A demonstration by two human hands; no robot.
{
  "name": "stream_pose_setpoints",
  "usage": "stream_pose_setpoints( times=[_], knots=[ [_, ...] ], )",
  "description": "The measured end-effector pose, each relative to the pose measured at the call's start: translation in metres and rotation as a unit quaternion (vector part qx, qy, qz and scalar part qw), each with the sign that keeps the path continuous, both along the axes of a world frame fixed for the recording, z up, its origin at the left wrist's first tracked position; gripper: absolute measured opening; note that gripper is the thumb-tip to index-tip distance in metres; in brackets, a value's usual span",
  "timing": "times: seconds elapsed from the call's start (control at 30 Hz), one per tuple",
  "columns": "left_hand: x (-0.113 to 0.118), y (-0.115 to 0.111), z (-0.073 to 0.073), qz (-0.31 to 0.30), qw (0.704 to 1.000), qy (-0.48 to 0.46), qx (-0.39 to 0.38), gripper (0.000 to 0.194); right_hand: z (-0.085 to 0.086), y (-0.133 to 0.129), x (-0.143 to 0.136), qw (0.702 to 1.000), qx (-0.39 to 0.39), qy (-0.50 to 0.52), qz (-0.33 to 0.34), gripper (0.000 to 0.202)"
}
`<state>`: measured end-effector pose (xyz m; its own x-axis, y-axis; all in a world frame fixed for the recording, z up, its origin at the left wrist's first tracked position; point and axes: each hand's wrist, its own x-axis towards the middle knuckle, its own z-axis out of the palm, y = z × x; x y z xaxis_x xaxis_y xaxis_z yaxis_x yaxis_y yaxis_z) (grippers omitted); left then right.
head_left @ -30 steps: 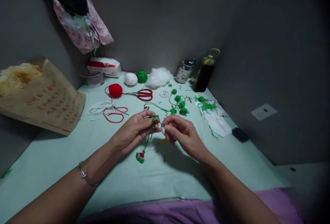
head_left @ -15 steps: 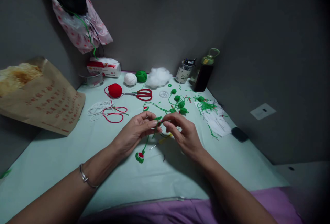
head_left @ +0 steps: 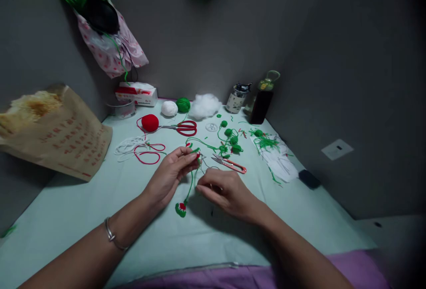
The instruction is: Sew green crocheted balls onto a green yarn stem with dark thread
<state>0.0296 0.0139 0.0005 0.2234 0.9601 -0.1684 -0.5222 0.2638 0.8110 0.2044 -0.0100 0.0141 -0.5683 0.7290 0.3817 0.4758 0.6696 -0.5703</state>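
Between the thumb and fingers of my left hand (head_left: 173,169) is a small green and red crochet piece (head_left: 197,154), partly hidden by the fingertips. A green cord hangs from it to a crocheted watermelon slice (head_left: 180,209) lying on the table. My right hand (head_left: 228,193) is closed in a pinch, lower and to the right, apart from the piece. Dark thread (head_left: 208,163) loops from the piece to this hand; whether a needle is in the pinch is hidden. Just beyond lie orange-handled thread snips (head_left: 233,164) and several green crocheted balls (head_left: 234,140) on cord.
Behind are red yarn (head_left: 149,123), red-handled scissors (head_left: 185,127), white yarn (head_left: 169,108), green yarn (head_left: 183,104) and stuffing (head_left: 204,106). A paper food bag (head_left: 80,138) stands left. At right are green scraps on paper (head_left: 281,165), a pen holder (head_left: 236,99) and a bottle (head_left: 266,86).
My right hand has moved down from the crochet piece, with dark thread trailing. The snips have come into sight; the yellow-handled tool is now hidden. My left hand keeps its hold.
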Motion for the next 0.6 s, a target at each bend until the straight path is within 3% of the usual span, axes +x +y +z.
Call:
stream_pose_setpoints(
  times=[0.03,0.1,0.17,0.23,0.47,0.6],
  knots=[
    [-0.002,0.001,0.001,-0.001,1.0,-0.009,-0.012,0.019,0.002,0.001,0.002,1.0,-0.02,0.0,0.007,0.022],
    [-0.004,0.002,0.002,-0.015,0.999,-0.019,-0.028,0.02,0.003,0.003,0.007,0.998,-0.029,0.036,-0.049,0.026],
    [-0.004,0.0,0.003,-0.038,0.999,-0.022,-0.03,0.02,0.003,0.007,0.01,0.988,-0.027,0.09,-0.125,0.017],
    [-0.003,-0.002,0.004,-0.065,0.997,-0.026,-0.026,0.021,0.002,0.01,0.012,0.979,-0.034,0.126,-0.153,0.005],
    [0.003,-0.006,0.006,-0.106,0.994,-0.003,0.016,0.017,-0.006,0.011,0.008,0.974,-0.113,0.166,-0.11,0.005],
    [0.003,-0.005,0.003,-0.084,0.996,0.029,0.025,0.02,-0.007,0.008,0.006,0.963,-0.149,0.203,-0.095,0.006]
  ],
)
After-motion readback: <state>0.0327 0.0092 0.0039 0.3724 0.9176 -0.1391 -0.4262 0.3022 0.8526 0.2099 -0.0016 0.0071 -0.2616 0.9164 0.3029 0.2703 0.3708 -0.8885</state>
